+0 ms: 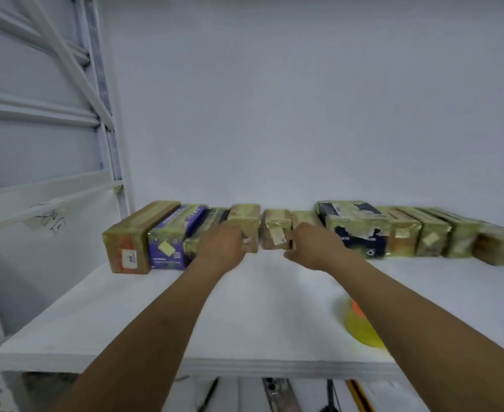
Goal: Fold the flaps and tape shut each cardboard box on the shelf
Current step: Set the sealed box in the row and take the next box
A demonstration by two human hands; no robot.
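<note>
The fingers of my left hand (221, 245) are up against the front lower corner of a tan cardboard box wrapped in shiny yellowish tape (245, 217). They look bent toward it, but the blur hides whether they grip it or only touch it. Just to the right of those fingers, across a narrow gap, stands a smaller tan taped cardboard box with a pale label on its front (276, 228).

My right hand (314, 248) is at that small box's right side. Its fingertips are at the box's edge and the thumb points low and left toward the shelf. I cannot tell whether these fingers pinch the box or simply lie against it. Behind them another low tan taped box (303, 217) peeks out.

All the boxes stand in one row at the back of the white shelf (126, 307), against the white wall (274, 114). Left of my left fingers come a dark taped box, a purple printed box (170, 233) and, last, a brown cardboard box with a red and white label (126, 248). Right of my right fingers sits a dark blue and black printed box under torn tape (355, 230), then more tan taped boxes.

Nearer to me than my right fingers, partly under that forearm, a blurred yellow round object with an orange part (361, 325) lies on the shelf.
</note>
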